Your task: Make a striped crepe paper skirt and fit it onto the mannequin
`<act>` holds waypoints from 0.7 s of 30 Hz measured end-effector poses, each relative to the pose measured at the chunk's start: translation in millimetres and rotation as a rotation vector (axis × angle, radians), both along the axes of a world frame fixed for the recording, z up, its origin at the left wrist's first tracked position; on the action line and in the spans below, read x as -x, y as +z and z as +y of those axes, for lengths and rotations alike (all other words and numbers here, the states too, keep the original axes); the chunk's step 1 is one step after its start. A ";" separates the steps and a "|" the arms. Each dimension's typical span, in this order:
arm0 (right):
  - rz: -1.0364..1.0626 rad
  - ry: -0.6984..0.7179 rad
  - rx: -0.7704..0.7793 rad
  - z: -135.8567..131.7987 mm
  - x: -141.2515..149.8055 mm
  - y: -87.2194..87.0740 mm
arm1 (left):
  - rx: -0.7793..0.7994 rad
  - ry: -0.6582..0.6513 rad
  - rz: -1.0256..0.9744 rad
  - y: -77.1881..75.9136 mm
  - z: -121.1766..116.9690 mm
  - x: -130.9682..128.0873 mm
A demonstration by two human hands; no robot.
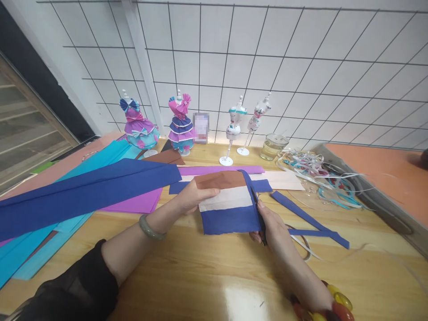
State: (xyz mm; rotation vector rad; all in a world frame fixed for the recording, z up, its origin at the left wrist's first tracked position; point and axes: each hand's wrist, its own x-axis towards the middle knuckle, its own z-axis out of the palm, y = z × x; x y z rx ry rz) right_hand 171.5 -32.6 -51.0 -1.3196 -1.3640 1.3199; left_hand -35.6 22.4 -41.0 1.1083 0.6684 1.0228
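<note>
My left hand (197,196) pinches a piece of crepe paper (227,218) at its left edge, thumb on top. The piece shows brown, white and navy bands, and I cannot tell whether they are joined or layered. Black scissors (256,200) are in my right hand (270,225), their blades at the paper's right edge, where a narrow navy strip (246,176) stands off. My right fingers partly hide the handles. Cut navy strips (301,211) lie on the table to the right of this hand.
Long navy (100,180) and turquoise paper (96,165) spread over the left side. Two dressed mini mannequins (140,125) and two bare mannequins (236,122) stand along the tiled wall. A glass of pale liquid (272,148) stands near tangled ribbons (307,162) at the back right.
</note>
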 end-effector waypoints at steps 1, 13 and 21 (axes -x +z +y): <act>-0.012 0.009 -0.015 -0.1 -0.1 1.0 | 0.005 0.007 0.014 0.9 -0.3 0.3; -0.049 -0.070 0.041 -1.2 1.3 5.5 | -0.021 0.042 0.163 0.9 -2.8 -0.8; -0.087 -0.121 -0.010 2.4 -1.4 3.9 | -0.040 0.042 0.201 -0.6 -3.5 -0.3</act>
